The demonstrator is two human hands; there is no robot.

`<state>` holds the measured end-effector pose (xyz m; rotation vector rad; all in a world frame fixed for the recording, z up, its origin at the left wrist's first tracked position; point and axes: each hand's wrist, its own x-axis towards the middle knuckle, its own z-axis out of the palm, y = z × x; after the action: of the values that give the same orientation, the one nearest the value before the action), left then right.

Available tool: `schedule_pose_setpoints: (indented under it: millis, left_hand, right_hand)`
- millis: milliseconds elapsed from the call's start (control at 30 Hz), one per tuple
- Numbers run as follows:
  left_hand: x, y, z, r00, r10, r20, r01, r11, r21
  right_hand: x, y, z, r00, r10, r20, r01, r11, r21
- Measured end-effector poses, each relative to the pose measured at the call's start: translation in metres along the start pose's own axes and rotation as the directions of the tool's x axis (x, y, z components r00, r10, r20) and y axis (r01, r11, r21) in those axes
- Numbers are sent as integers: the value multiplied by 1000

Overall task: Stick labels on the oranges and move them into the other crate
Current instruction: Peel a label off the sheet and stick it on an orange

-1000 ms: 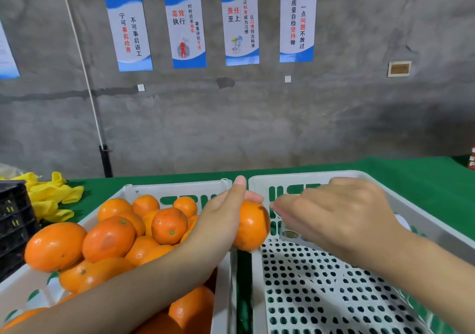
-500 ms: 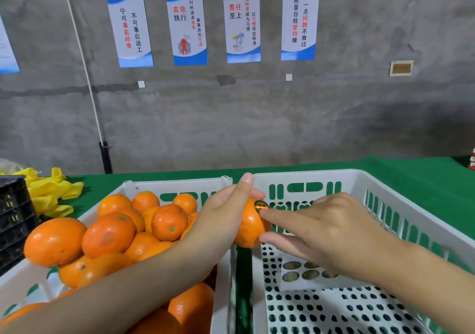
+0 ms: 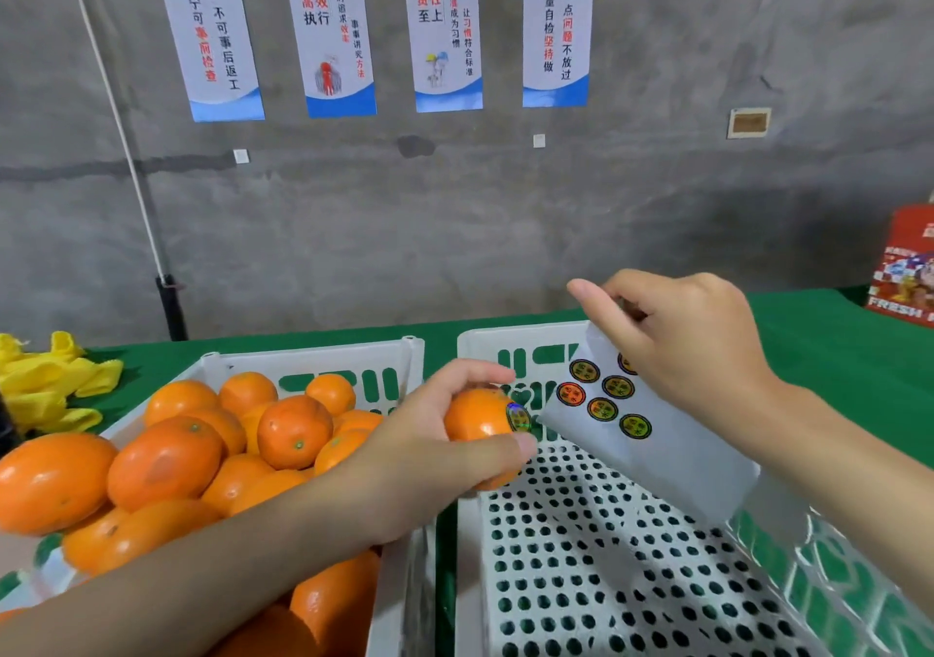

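Observation:
My left hand (image 3: 424, 454) grips an orange (image 3: 475, 416) over the gap between the two white crates. A round shiny label (image 3: 518, 416) sits on the orange's right side. My right hand (image 3: 692, 348) pinches the top of a white sticker sheet (image 3: 652, 434) carrying several round labels, lifted above the right crate (image 3: 606, 580). The right crate's perforated floor shows no fruit. The left crate (image 3: 303, 361) is heaped with several oranges (image 3: 293, 431).
Yellow gloves (image 3: 50, 378) lie on the green tablecloth at the far left. A red printed box (image 3: 904, 267) stands at the right edge. A grey concrete wall with posters rises behind the table.
My right hand pressed a label onto the orange, then pulled back and lifted the sticker sheet out of the right crate. The left hand moved the labelled orange slightly right and rotated it.

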<state>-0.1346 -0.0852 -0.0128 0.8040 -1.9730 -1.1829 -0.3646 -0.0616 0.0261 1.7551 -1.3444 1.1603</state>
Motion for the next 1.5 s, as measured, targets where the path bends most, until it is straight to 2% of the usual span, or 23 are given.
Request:
schedule_pose_setpoints:
  millis: [100,167,267,333,367,433,500,533,633,700,767,833,900,967,1033,1067,1167,1233,1367,1500]
  left_hand:
    - [-2,-1,3,981,63,185,-131,914,383]
    - [0,-2,5,961,52,272,-178,868,463]
    - [3,-3,5,927,39,374,-224,857,465]
    - [2,-5,4,919,57,390,-245,858,451]
    - [1,-5,4,933,79,350,-240,862,446]
    - [1,-5,1,976,116,182,-187,875,447]
    - [2,-5,-1,993,114,35,-118,899,422]
    - [2,-5,-2,996,86,16,-85,910,405]
    - [2,-4,-1,989,-11,146,-39,940,338]
    - [1,-2,1,968,-5,251,-67,959,276]
    - [0,0,1,963,22,269,-94,962,257]
    - [0,-1,1,970,42,238,-110,954,281]
    - [0,-1,1,984,27,178,-73,963,258]
    - [3,-5,-2,993,12,115,-38,974,224]
    - [5,-8,-3,996,-5,88,-10,985,170]
    - [5,-10,-3,996,-13,83,2,991,133]
    - [6,-13,-2,999,-15,31,12,998,68]
    - [7,-14,-2,1000,-13,-5,14,999,36]
    - [10,-14,-3,996,-25,-85,22,999,-29]
    - [8,-13,-5,999,-11,-45,9,999,-47]
  right_hand:
    - [0,3,3,998,48,33,-46,998,-36]
    - [-1,2,4,995,54,80,-50,997,-59]
    - [-2,0,7,990,60,127,-58,998,-21]
    - [0,0,8,975,113,191,-136,984,112]
    - [2,0,8,959,151,241,-200,961,193]
    - [2,-2,6,916,188,354,-317,880,353]
    - [-1,-8,5,872,169,460,-400,788,468]
    - [-2,-11,5,855,148,498,-421,759,497]
    - [-8,-18,10,834,103,543,-428,741,517]
    - [-10,-22,13,829,108,549,-449,713,538]
    - [-12,-21,16,833,144,534,-468,699,541]
    - [-13,-19,17,856,187,482,-440,752,491]
    - [-16,-17,16,911,190,367,-312,899,308]
    - [-16,-20,13,970,113,214,-149,976,159]
    - [-16,-23,9,996,-4,91,-8,990,137]
    - [-16,-24,8,996,-49,75,37,988,151]
    - [-20,-27,7,964,-165,207,108,959,262]
    - [-25,-31,9,929,-225,295,149,955,258]
    - [-26,-33,9,912,-185,365,87,959,268]
    - [-25,-32,10,893,-174,414,59,959,276]
